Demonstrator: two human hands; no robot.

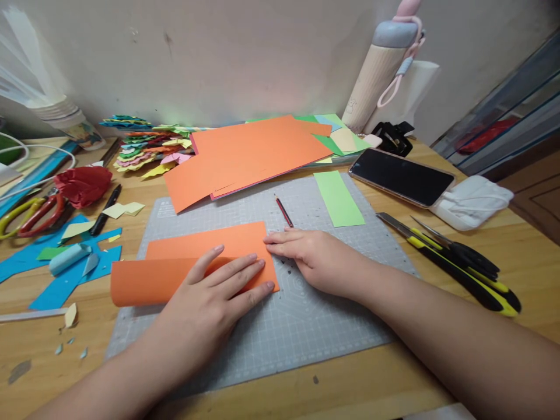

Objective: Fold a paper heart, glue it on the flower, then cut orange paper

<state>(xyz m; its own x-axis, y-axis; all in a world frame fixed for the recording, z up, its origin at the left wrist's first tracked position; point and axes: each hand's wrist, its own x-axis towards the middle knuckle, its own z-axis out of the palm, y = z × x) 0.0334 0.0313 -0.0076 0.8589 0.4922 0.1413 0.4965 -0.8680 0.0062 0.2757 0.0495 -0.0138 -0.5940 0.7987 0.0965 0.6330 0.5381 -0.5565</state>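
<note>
An orange sheet of paper [205, 240] lies on the grey cutting mat [306, 326], its near side bent over in a loose curve. My left hand [223, 286] rests flat across the folded part with fingers spread. At the sheet's right edge, my right hand [310, 254] touches the paper with its fingertips, fingers stretched out and holding nothing. A short dark pencil [284, 210] lies just beyond my right hand. Farther right on the mat is a light green paper strip [339, 198].
Larger orange sheets [254, 151] lie at the back beside stacked paper cut-outs [153, 149]. To the right are a phone [402, 177], a utility knife [459, 271], black scissors [472, 256] and a bottle [376, 76]. Blue paper scraps [56, 286] and red-and-yellow-handled scissors [39, 216] lie left.
</note>
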